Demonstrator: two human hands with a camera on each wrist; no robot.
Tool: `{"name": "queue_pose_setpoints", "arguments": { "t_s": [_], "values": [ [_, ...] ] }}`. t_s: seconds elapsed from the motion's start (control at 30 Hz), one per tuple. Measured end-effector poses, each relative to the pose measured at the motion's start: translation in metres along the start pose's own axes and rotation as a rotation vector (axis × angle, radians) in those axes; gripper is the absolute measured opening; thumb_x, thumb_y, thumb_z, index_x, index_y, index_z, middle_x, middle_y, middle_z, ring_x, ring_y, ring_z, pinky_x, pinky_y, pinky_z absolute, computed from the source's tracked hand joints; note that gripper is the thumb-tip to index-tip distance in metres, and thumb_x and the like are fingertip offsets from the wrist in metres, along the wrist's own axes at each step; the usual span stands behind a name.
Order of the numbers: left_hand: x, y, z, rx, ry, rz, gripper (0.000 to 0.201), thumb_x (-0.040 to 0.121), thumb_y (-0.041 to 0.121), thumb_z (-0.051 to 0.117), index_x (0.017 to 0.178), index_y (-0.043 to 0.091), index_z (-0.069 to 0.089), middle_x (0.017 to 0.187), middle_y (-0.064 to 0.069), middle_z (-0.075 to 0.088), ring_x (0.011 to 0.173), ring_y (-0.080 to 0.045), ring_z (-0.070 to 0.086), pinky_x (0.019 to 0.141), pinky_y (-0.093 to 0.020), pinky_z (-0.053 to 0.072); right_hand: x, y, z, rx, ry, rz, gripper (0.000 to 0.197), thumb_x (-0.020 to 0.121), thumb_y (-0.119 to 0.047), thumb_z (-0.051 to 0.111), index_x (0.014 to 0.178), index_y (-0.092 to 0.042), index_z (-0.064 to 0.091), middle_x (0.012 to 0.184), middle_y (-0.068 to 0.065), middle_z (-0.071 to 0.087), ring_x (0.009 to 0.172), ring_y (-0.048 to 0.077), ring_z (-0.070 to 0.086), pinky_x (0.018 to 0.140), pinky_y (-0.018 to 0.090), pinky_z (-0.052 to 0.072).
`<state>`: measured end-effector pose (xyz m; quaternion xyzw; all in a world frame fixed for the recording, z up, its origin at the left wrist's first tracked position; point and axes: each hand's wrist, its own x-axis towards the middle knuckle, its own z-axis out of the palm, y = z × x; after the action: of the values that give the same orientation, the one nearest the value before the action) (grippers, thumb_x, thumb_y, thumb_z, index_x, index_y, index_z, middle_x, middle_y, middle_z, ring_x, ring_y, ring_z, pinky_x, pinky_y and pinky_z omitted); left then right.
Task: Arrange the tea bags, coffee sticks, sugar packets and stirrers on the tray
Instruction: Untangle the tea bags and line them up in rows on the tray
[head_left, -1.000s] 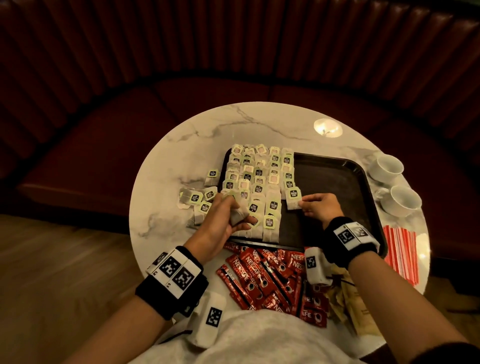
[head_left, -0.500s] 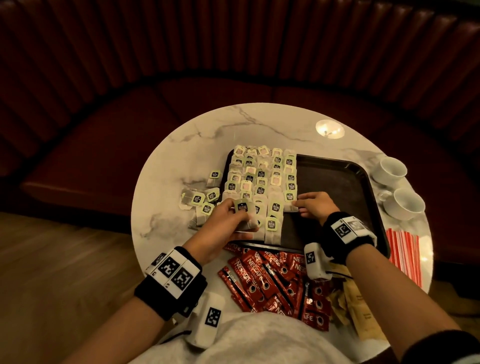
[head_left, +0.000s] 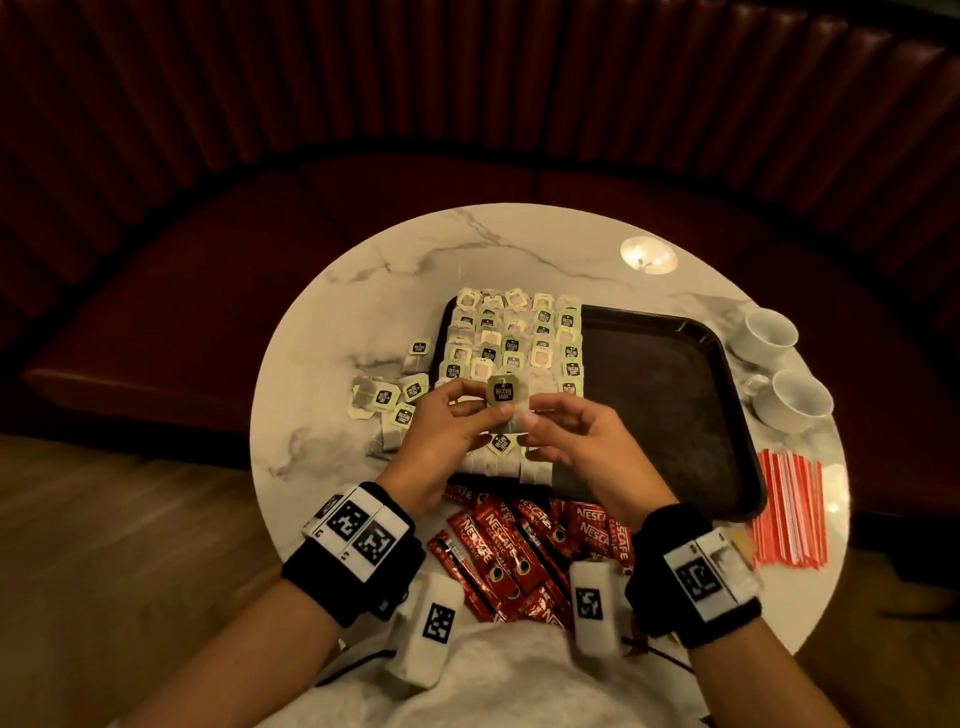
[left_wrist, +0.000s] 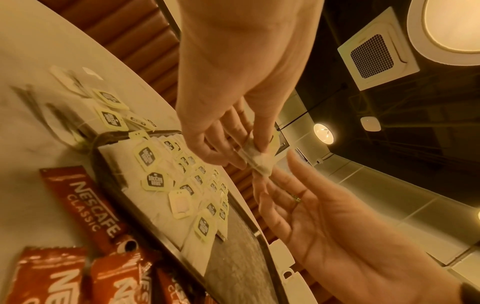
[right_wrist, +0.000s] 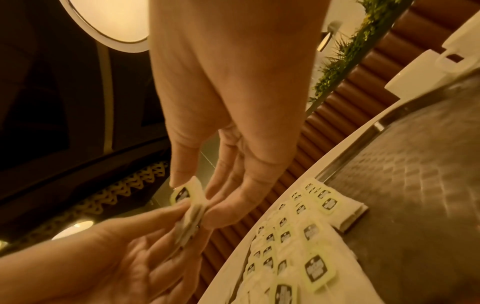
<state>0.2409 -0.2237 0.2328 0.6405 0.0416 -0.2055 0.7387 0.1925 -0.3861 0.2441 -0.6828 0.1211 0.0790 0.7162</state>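
A black tray (head_left: 675, 405) lies on the round marble table, and rows of tea bags (head_left: 514, 343) fill its left part. Both hands meet just above those rows. My left hand (head_left: 483, 410) and right hand (head_left: 530, 421) pinch one tea bag (head_left: 506, 391) between them, its dark tag facing up. The left wrist view shows my left hand (left_wrist: 246, 152) gripping the bag (left_wrist: 259, 162). The right wrist view shows my right hand (right_wrist: 197, 197) pinching the bag (right_wrist: 192, 207). Loose tea bags (head_left: 384, 400) lie on the table left of the tray. Red coffee sticks (head_left: 519, 545) are piled at the near edge. Striped stirrers (head_left: 789, 509) lie right of the tray.
Two white cups (head_left: 769, 332) (head_left: 800, 400) stand by the tray's right rim. A round bright spot (head_left: 648, 254) shows on the table behind the tray. The tray's right half is bare. A dark red padded bench curves round the table's far side.
My left hand lifted a tea bag off the tray's near left corner. My right hand left the row it was touching and came over, and both now hold the bag above the rows.
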Motion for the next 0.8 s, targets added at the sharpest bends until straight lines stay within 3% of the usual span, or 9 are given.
{"name": "queue_pose_setpoints", "arguments": {
  "t_s": [0.1,0.23,0.4,0.57,0.67,0.8],
  "values": [
    [-0.001,0.001,0.002,-0.045,-0.022,0.002,0.024,0.085,0.009,0.073,0.107,0.006,0.063,0.091,-0.006,0.076,0.079,-0.012,0.072,0.066,-0.019,0.053,-0.005,0.004,0.005,0.034,0.041,-0.055,0.024,0.085,-0.006,0.071,0.109,-0.008,0.067,0.097,0.009,0.075,0.087,0.017,0.072,0.077,0.025,0.057],
    [0.001,0.003,0.003,-0.082,-0.031,0.008,0.016,0.088,0.02,0.07,0.1,0.01,0.071,0.093,-0.004,0.074,0.088,-0.016,0.069,0.074,-0.026,0.053,-0.007,0.007,0.003,0.082,0.088,-0.081,0.021,0.084,0.001,0.071,0.102,-0.007,0.068,0.091,0.008,0.075,0.083,0.016,0.072,0.074,0.02,0.055],
    [0.002,0.006,0.01,-0.026,-0.061,0.073,0.007,0.088,0.015,0.069,0.092,0.013,0.073,0.086,0.003,0.074,0.08,-0.006,0.069,0.069,-0.019,0.053,-0.01,0.011,0.002,0.025,0.08,-0.099,0.006,0.086,-0.008,0.072,0.091,-0.006,0.071,0.082,0.001,0.072,0.078,0.009,0.069,0.073,0.02,0.053],
    [0.003,0.004,0.004,0.12,-0.073,0.074,0.019,0.086,0.026,0.07,0.102,0.016,0.073,0.101,0.001,0.074,0.09,-0.005,0.065,0.077,-0.023,0.05,-0.007,0.02,-0.014,-0.023,0.12,-0.052,0.012,0.089,-0.013,0.07,0.096,-0.004,0.073,0.083,-0.001,0.074,0.07,0.001,0.064,0.067,0.018,0.051],
    [0.013,0.001,-0.022,0.253,-0.012,0.06,0.018,0.094,0.031,0.062,0.106,0.02,0.07,0.103,0.001,0.07,0.096,-0.011,0.062,0.081,-0.026,0.049,0.004,0.028,-0.038,-0.104,0.22,-0.003,0.008,0.09,-0.011,0.068,0.094,-0.01,0.075,0.092,0.001,0.076,0.078,0.007,0.069,0.071,0.018,0.053],
    [0.043,-0.007,-0.074,0.45,0.19,0.115,0.015,0.098,0.015,0.056,0.108,0.011,0.067,0.11,-0.005,0.068,0.104,-0.021,0.063,0.095,-0.035,0.049,0.03,0.048,-0.072,-0.334,0.313,0.095,0.013,0.092,-0.01,0.067,0.086,-0.02,0.073,0.09,0.003,0.073,0.08,0.013,0.064,0.073,0.028,0.052]
  ]
}}
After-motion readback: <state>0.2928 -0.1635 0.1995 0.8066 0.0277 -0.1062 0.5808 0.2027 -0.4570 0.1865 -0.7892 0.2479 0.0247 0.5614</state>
